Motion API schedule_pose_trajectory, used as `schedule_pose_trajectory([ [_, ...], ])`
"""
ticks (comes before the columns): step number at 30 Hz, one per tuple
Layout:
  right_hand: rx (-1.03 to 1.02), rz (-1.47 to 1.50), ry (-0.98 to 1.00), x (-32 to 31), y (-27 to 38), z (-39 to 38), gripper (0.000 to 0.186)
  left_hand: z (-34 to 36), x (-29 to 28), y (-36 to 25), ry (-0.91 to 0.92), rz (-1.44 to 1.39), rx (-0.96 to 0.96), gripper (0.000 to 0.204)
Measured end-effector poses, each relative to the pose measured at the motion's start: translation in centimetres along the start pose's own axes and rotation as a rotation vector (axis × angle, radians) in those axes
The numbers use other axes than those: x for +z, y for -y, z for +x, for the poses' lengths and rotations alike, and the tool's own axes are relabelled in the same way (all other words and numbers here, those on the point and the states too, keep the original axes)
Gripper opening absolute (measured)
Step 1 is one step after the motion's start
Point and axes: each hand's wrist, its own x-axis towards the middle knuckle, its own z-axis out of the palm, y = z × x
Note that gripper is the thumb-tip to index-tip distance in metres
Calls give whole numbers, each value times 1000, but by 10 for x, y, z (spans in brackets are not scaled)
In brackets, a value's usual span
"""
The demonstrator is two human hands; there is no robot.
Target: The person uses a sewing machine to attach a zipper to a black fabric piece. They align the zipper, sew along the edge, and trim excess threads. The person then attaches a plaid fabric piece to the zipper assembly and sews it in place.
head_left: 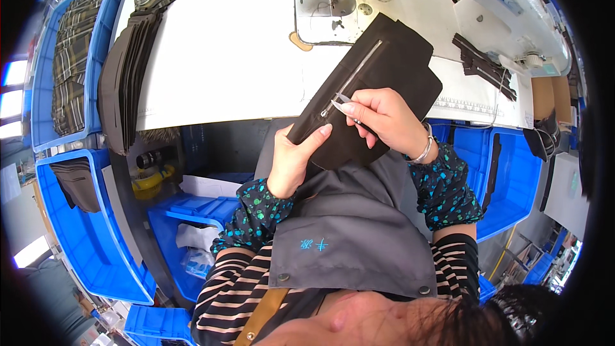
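Leftward, roomy tabletop [221, 45], left fingers [314, 140] tight on edge of dark panel [394, 57], right fingers [364, 114] tight around pointed tool [343, 97].

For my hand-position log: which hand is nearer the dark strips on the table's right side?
Right: the right hand is over the brown fabric, left of the dark strips; the left hand grips the fabric's lower-left edge, farther away.

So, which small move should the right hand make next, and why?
Perhaps the right hand should ease its small pointed tool slightly toward the zipper's near end: the tool's tips are close to that end, and the left hand steadies the dark fabric piece beside it.
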Motion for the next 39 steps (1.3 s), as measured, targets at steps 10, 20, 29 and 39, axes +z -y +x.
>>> schedule_pose_trajectory([
  [10, 25, 0, 15, 0, 6, -2, 38, 0, 4, 11, -87, -53, 44, 23],
  [20, 27, -10, 21, -1, 7, -2, 37, 0, 3, 10, -52, -50, 51, 24],
  [29, 37, 4, 22, -1, 5, -1, 36, -1, 1, 11, -68, 26, 39, 22],
  [39, -23, 26, -73, -12, 0, -8, 35, -2, -4, 7, -9, 24, 32, 23],
])
